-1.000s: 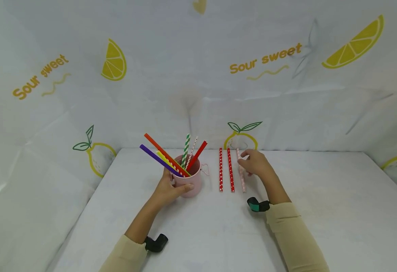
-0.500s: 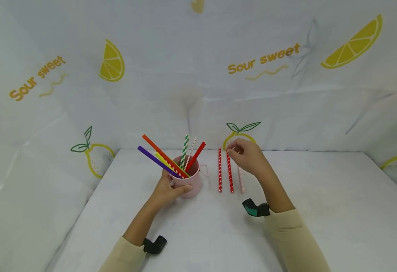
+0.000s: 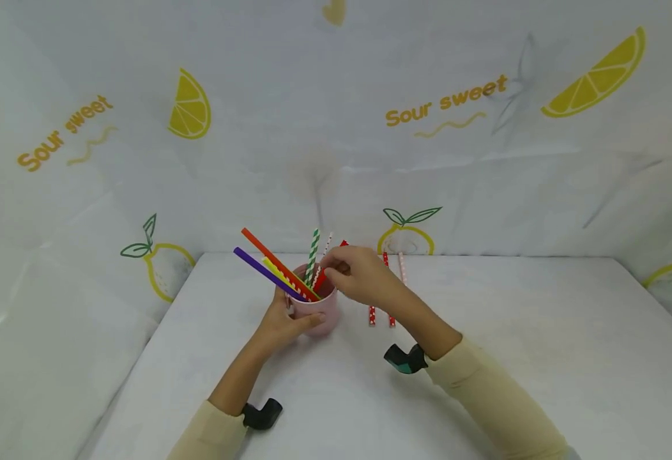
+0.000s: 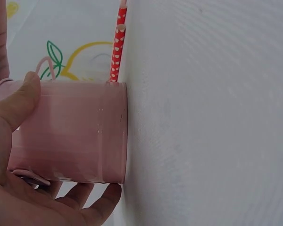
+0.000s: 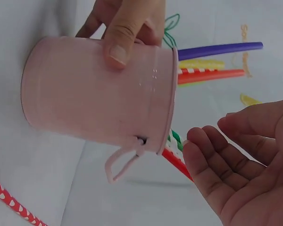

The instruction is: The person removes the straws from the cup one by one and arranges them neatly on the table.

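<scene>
A small pink bucket (image 3: 329, 312) stands upright on the table, holding several straws. My left hand (image 3: 281, 324) grips its side, thumb across the front and fingers around the far side. Purple (image 3: 264, 269) and orange (image 3: 267, 249) straws lean left; a green-striped straw (image 3: 312, 255) stands near the back. At the right of the rim is my right hand (image 3: 361, 275), its fingertips right by a red straw (image 5: 177, 164). In the right wrist view, its thumb and loosely bent fingers are apart, with nothing between them.
Two red straws with white spots (image 3: 372, 316) and a pale pink straw (image 3: 402, 265) lie on the table right of the bucket, partly covered by my right arm. A white cloth backdrop (image 3: 255, 179) with lemon prints rises behind the table.
My right hand has travelled left from the pale pink straw, over the red spotted straws, to the bucket's rim. My left hand keeps its hold on the bucket.
</scene>
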A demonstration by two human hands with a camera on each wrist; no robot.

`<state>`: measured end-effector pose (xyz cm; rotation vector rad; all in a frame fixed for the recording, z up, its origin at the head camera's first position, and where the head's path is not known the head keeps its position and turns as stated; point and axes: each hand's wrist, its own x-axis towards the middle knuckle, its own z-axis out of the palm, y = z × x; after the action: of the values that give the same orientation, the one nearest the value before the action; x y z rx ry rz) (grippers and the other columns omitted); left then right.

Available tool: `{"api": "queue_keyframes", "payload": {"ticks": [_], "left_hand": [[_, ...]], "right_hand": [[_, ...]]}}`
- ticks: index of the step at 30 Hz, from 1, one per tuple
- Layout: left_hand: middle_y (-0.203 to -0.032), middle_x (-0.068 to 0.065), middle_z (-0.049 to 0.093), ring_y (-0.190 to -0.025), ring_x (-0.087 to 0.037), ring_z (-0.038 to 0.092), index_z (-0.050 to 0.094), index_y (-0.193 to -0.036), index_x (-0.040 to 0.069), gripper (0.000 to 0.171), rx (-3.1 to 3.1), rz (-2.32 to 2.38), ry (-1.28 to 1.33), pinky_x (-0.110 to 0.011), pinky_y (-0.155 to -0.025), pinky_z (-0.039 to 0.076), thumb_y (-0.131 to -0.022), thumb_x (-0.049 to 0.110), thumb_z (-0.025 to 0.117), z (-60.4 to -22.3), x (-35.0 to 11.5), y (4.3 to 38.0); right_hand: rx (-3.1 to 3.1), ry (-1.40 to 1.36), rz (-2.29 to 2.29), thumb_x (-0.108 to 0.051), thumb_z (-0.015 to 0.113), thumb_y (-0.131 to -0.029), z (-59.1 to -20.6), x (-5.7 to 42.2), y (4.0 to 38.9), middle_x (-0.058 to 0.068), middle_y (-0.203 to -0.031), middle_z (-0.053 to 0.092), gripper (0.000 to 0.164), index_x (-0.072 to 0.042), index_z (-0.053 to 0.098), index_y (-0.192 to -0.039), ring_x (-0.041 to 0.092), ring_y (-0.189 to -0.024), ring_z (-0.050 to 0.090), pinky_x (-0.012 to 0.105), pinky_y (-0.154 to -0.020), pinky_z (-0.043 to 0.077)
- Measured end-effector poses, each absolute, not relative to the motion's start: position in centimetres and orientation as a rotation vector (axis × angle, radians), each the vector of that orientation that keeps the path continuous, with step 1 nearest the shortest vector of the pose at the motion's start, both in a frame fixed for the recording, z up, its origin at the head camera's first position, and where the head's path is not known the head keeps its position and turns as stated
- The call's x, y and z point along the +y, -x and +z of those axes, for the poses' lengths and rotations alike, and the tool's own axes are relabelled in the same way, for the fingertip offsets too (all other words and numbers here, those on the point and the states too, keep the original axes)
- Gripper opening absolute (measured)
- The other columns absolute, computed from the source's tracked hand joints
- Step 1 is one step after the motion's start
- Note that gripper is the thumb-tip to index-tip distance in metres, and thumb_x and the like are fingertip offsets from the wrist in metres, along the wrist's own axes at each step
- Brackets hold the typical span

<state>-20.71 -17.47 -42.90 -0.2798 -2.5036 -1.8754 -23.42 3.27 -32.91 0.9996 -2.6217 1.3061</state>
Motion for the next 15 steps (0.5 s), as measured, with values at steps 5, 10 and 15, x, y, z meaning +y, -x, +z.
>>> {"api": "queue_keyframes", "payload": {"ticks": [5, 10, 15], "left_hand": [[-0.16, -0.005, 0.028, -0.148, -0.034, 0.022, 0.013, -0.157, 0.028, 0.105, -2.549, -1.844, 0.247, -0.067, -0.108, 0.028, -0.08, 0.03, 0.085, -43.1, -17.6, 20.6], [-0.16, -0.006, 0.027, -0.149, -0.036, 0.019, 0.011, -0.157, 0.022, 0.107, -2.578, -1.787, 0.264, -0.069, -0.108, 0.025, -0.08, 0.029, 0.085, -43.0, -17.7, 20.6], [-0.163, -0.006, 0.023, -0.15, -0.034, 0.016, 0.009, -0.158, 0.021, 0.106, -2.572, -1.782, 0.305, -0.07, -0.109, 0.023, -0.082, 0.023, 0.083, -42.8, -17.6, 20.7]], "right_hand": [[-2.658, -1.119, 1.246, -0.003, 0.063, -0.095, -33.7, 0.9, 23.6, 0.008, -0.099, 0.072, 0.017, -0.002, 0.072, -0.11, 0.014, -0.079, 0.063, 0.022, -0.07, 0.056], [-2.668, -1.171, 1.2, -0.002, 0.063, -0.096, -34.0, -0.7, 23.6, 0.005, -0.092, 0.069, 0.018, -0.004, 0.073, -0.111, 0.016, -0.079, 0.058, 0.022, -0.065, 0.054], [-2.688, -1.17, 1.157, -0.003, 0.062, -0.096, -34.2, -1.5, 23.5, 0.004, -0.093, 0.068, 0.02, -0.002, 0.073, -0.114, 0.016, -0.08, 0.057, 0.02, -0.064, 0.053]]}}
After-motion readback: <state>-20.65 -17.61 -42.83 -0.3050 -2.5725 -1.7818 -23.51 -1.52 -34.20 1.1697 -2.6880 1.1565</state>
